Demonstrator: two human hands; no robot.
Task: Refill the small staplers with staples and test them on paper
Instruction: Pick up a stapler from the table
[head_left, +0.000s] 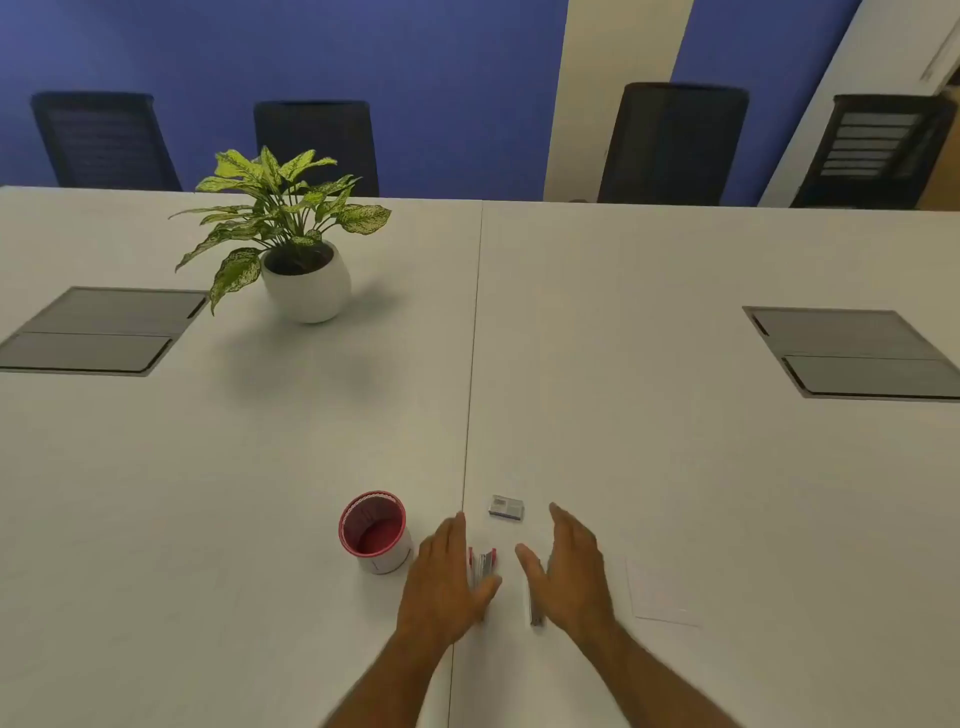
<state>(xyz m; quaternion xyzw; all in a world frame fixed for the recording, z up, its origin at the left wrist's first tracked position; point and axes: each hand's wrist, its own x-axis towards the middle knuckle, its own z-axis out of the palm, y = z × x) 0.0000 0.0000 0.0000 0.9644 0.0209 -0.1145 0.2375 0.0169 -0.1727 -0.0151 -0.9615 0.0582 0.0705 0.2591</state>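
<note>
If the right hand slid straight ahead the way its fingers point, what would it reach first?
Probably the small staple box, just ahead and left of the right hand fingertips; it might narrowly pass beside it onto bare table.

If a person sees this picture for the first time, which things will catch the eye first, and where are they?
The green potted plant in its white pot stands out on the far left of the white table. Near the front edge, the left hand and the right hand hover open on either side of small staplers, with a red-rimmed cup to their left. A small staple box lies just beyond the hands.
</note>
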